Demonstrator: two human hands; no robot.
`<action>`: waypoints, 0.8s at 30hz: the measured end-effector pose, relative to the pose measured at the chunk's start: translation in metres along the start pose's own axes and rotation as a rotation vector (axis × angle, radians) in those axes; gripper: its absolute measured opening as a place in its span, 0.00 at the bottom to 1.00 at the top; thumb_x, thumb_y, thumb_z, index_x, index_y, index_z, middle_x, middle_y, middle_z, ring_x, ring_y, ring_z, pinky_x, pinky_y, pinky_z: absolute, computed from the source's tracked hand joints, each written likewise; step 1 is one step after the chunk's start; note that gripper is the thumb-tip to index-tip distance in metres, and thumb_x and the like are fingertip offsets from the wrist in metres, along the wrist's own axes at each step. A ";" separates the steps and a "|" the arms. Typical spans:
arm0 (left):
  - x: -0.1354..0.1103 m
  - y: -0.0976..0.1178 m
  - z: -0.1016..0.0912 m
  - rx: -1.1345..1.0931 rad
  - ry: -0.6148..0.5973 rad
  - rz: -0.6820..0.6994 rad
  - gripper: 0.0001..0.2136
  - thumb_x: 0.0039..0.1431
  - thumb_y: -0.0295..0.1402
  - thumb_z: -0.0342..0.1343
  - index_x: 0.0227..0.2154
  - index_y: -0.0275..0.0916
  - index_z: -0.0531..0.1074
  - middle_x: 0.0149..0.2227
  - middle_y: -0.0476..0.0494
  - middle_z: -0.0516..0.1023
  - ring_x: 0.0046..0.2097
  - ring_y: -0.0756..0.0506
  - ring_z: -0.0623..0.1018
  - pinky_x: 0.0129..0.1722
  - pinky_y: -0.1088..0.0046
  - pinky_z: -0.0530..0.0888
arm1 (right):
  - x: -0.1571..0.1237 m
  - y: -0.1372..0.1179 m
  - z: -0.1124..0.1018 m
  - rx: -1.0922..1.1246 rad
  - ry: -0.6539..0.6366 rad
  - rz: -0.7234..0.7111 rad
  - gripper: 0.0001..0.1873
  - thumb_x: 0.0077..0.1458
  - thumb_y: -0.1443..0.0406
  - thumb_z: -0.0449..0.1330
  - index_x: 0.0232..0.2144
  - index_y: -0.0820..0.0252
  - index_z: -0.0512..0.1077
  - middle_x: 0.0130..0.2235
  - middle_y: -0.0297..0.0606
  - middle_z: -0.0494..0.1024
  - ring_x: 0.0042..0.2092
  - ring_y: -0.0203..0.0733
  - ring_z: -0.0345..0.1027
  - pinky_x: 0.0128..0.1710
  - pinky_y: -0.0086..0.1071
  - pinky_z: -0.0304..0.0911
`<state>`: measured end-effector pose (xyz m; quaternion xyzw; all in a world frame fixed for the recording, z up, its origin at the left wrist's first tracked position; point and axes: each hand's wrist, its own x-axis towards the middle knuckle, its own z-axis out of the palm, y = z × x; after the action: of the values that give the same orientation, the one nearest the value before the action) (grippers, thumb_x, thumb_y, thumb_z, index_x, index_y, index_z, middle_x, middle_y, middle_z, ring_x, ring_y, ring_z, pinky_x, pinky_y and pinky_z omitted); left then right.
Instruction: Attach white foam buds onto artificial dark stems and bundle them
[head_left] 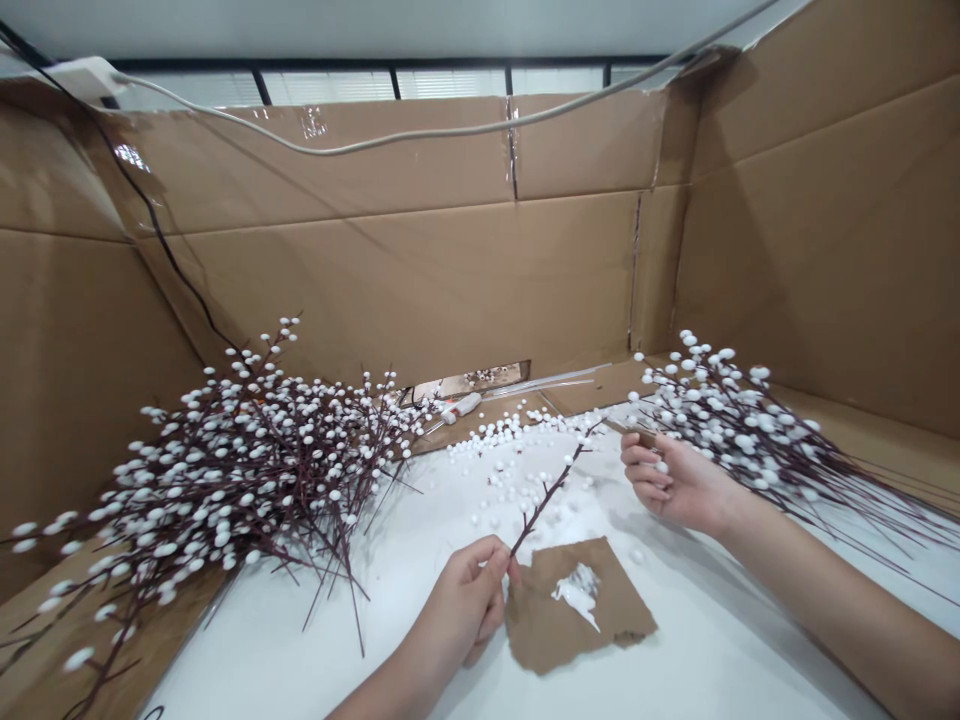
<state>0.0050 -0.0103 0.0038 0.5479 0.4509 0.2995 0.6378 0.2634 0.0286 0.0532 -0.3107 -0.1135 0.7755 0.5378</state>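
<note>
My left hand (476, 590) pinches the lower end of a dark brown twig (553, 488), which slants up to the right and has short side stubs. In front of the twig's upper end is my right hand (679, 482), its fingers curled in. A thin brownish thing shows at those fingertips, too small to name. Beside my left hand lies a torn piece of cardboard (525, 625) with a smear of white paste (577, 595) on it. Loose white berries (517, 428) are scattered over the white table behind the twig.
A big heap of berry branches (247, 470) stands at the left, and another bundle (739, 415) lies at the right. Cardboard walls (397, 270) surround the table (360, 680). A white-handled glue gun (461, 407) and clear sticks (555, 380) lie at the back.
</note>
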 end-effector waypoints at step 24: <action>-0.005 0.001 -0.003 -0.156 0.004 0.103 0.17 0.52 0.50 0.48 0.26 0.39 0.63 0.08 0.61 0.52 0.13 0.58 0.45 0.11 0.83 0.46 | -0.008 0.013 0.006 -0.807 -0.167 0.136 0.17 0.50 0.62 0.58 0.16 0.61 0.57 0.14 0.23 0.50 0.16 0.24 0.34 0.14 0.22 0.28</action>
<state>0.0003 -0.0138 0.0060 0.5182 0.3988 0.3671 0.6616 0.2516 0.0170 0.0547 -0.4393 -0.4309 0.7250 0.3092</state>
